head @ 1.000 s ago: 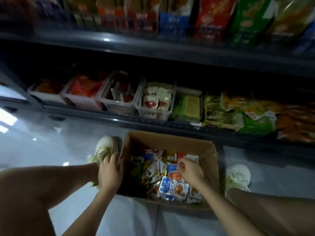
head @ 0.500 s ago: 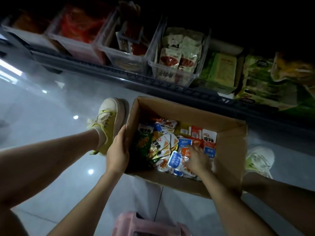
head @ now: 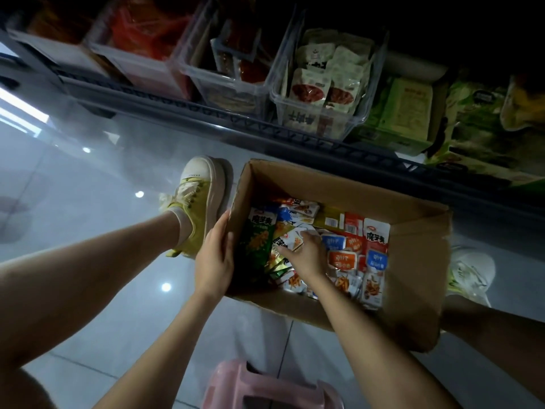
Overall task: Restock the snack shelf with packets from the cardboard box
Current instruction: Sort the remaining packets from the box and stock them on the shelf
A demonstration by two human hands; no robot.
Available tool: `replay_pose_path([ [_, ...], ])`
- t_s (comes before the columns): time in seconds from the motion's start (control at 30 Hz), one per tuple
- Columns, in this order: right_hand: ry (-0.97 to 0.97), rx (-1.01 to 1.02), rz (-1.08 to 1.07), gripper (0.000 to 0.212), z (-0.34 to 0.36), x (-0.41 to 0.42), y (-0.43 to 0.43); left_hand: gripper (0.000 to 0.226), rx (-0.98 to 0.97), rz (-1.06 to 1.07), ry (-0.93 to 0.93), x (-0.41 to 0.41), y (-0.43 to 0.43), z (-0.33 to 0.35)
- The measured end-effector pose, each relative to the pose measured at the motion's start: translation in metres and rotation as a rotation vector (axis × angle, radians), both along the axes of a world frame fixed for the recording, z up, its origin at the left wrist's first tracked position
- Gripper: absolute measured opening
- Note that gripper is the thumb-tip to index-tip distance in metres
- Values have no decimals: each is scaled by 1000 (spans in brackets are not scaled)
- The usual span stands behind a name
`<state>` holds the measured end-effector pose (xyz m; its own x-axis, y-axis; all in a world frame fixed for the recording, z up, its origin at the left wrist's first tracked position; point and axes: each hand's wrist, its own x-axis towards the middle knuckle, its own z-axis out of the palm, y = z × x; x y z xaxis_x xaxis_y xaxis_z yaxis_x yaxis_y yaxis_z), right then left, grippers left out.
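A glossy grey tiled floor [head: 103,225] is reflecting ceiling lights, and a low dark wire shelf [head: 265,134] is running along its far side, carrying clear bins [head: 277,95] of packets on the left and loose green bags on the right. The cardboard box [head: 418,276] is sitting on the floor just near of the shelf, its opening facing up and its long axis lying left to right, roughly parallel to the shelf edge. The left hand [head: 215,258] is gripping the box's left wall, palm outside and thumb hooked over the rim. The right hand [head: 303,255] is reaching into the box, its fingers bending round a small white packet [head: 295,242] on top of the pile. Beside it a tall green packet [head: 258,237] is leaning against the left wall, its long axis pointing near to far. A yellow shoe [head: 194,199] is standing left of the box, a white shoe [head: 472,273] right of it, and a pink stool [head: 265,385] is showing at the near edge.
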<state>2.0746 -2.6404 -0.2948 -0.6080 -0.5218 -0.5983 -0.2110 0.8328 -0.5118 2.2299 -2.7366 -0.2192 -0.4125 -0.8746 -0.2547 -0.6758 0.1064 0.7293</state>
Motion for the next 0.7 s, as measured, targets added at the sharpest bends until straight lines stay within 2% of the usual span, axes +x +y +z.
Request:
replay_pose_path([
  [0.07,-5,23,-75,78,-2,3,-9,43,6,3,15,0,0,0],
  [0.23,-65,-29,-394,57,-4,8,-15,43,16,4,26,-1,0,0],
  [0.37,-265,-143,-756,57,-5,17,-14,44,34,11,28,-1,0,1],
  [0.43,-330,-148,-770,40,-4,19,-13,43,30,0,26,-1,0,1],
  [0.53,-271,-96,-631,16,1,17,-8,43,25,-4,19,-1,0,2],
  [0.6,-237,-118,-623,12,4,11,-3,44,31,-3,10,-2,0,3],
  [0.7,-304,-222,-712,12,12,-1,9,44,46,-19,17,-2,0,3],
])
